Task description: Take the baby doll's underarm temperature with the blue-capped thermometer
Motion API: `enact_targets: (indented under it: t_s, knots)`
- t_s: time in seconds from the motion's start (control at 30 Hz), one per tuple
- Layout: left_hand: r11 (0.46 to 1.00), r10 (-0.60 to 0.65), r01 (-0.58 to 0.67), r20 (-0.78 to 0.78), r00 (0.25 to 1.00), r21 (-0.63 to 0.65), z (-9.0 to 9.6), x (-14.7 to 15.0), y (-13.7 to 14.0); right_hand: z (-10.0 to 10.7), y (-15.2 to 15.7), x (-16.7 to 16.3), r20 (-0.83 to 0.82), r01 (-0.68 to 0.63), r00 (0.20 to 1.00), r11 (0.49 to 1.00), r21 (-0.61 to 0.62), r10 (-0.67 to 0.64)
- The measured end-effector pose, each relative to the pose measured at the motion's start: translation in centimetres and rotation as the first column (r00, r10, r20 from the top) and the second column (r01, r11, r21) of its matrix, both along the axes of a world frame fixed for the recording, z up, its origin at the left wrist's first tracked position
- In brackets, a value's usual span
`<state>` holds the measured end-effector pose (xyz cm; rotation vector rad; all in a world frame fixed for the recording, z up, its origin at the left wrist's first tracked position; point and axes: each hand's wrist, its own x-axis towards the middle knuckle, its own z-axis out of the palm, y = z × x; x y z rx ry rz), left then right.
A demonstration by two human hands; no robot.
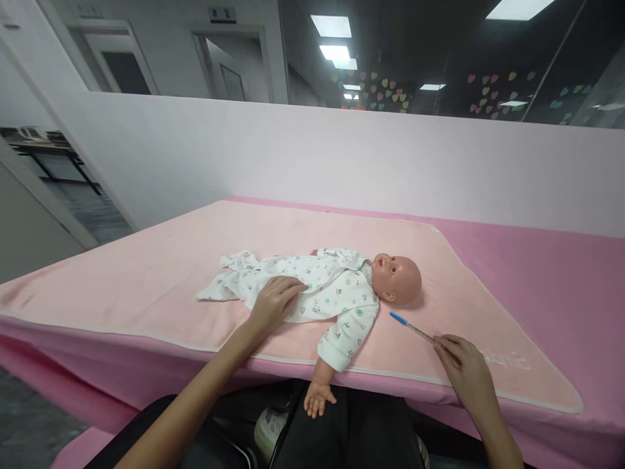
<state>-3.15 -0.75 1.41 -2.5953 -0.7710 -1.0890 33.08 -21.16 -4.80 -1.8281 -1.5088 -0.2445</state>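
A baby doll [342,280] in a white patterned sleepsuit lies face up, its head toward the right. On the suit at the doll's waist rests my left hand [277,298], fingers extended and lightly bent over the cloth; their undersides are hidden. My right hand [463,365] pinches the near end of a thin clear stick with a blue end [413,327]; whether it is a thermometer or a pen I cannot make out. Its blue end points toward the doll's head, a little apart from it. The doll's near arm [321,384] hangs over the table's front edge.
A light pink blanket [161,260] with white edging lies under the doll, over a darker pink table cover [547,273]. Behind stands a low white wall [342,163] with dark glass above. My legs are under the table's front edge.
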Motion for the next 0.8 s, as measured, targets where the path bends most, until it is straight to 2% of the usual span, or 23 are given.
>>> enact_targets:
  t_s: [0.07, 0.13, 0.23, 0.3, 0.37, 0.43, 0.53, 0.67, 0.73, 0.8]
  knots:
    - [0.999, 0.028, -0.028, -0.003, 1.0, 0.038, 0.5, -0.7, 0.6, 0.7, 0.7, -0.7, 0.031, 0.039, 0.999, 0.999, 0.021, -0.04]
    - [0.994, 0.066, -0.067, 0.013, 0.998, 0.081, 1.0, -1.2, 1.3, 2.5, 2.0, -2.3, 0.003, 0.028, 1.0, 0.998, 0.057, -0.028]
    - [0.982, 0.135, -0.139, 0.043, 0.99, 0.125, 1.9, -1.4, 2.2, 5.8, 5.3, -6.4, -0.071, -0.144, 0.986, 0.988, 0.059, 0.148]
    - [0.977, 0.181, -0.191, 0.101, 0.978, 0.098, 2.9, -0.6, 2.4, 7.5, 8.5, -9.4, -0.021, -0.27, 0.963, 0.962, 0.036, 0.27]
    - [0.98, 0.19, -0.197, 0.182, 0.965, 0.018, 4.0, 1.4, 2.3, 8.4, 11.8, -12.0, 0.111, -0.203, 0.973, 0.979, -0.022, 0.204]
    - [0.989, 0.133, -0.116, 0.213, 0.968, -0.092, 5.0, 4.3, 2.0, 8.6, 14.5, -13.8, 0.229, -0.101, 0.966, 0.99, -0.101, 0.122]
    - [0.96, 0.067, -0.031, 0.12, 0.99, -0.277, 5.4, 9.2, 2.1, 8.1, 16.7, -14.9, 0.303, -0.006, 0.952, 0.993, -0.117, 0.042]
    - [0.87, -0.014, -0.016, -0.059, 0.998, -0.493, 4.2, 13.0, 3.5, 6.9, 16.9, -14.4, 0.18, -0.011, 0.984, 1.0, 0.007, 0.01]
    - [0.819, -0.083, 0.045, -0.04, 0.996, -0.572, 3.4, 13.2, 4.2, 6.3, 16.7, -14.1, 0.096, -0.065, 0.994, 0.992, 0.105, 0.055]
    - [0.745, -0.142, 0.155, 0.073, 0.987, -0.649, 2.9, 12.9, 4.6, 5.9, 16.7, -13.9, 0.025, -0.124, 0.992, 0.967, 0.221, 0.121]
